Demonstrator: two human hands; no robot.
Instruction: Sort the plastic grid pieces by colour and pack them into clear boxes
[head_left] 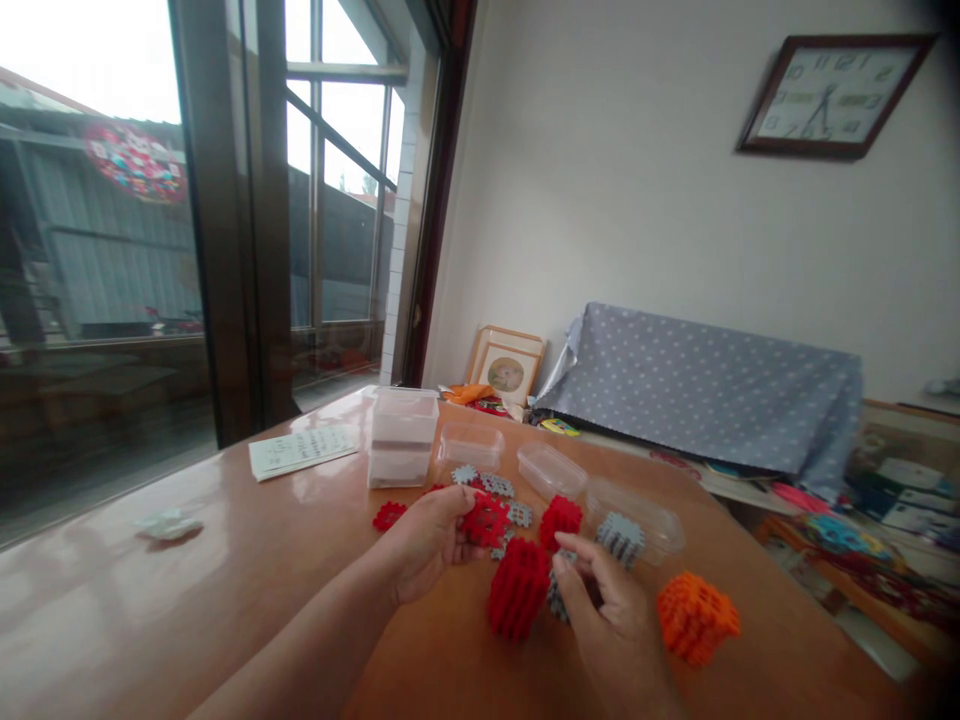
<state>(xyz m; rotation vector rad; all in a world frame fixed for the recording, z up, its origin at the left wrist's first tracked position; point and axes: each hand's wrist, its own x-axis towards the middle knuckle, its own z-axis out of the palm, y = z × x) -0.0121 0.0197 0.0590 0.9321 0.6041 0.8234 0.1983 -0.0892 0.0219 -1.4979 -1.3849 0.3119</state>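
My left hand (442, 535) pinches a flat red interlocking plastic piece (486, 520) with cut-out holes and notched edges. My right hand (611, 610) is half curled, thumb and index tips a little apart, close by a grey stack (556, 598) that it partly hides; whether they touch cannot be told. Between the hands stands a tall red stack (519, 588) of such pieces, with a shorter red stack (560, 520) behind it. Loose grey pieces (496, 486) and a red piece (389, 515) lie beyond my left hand.
An orange stack (697, 617) stands at the right, a grey stack (620, 538) before a clear plastic tub (664, 520). More clear tubs (551, 470) and a white box (403, 440) line the back. Paper (304, 450) and a crumpled wrapper (169, 525) lie left on the brown table (247, 590).
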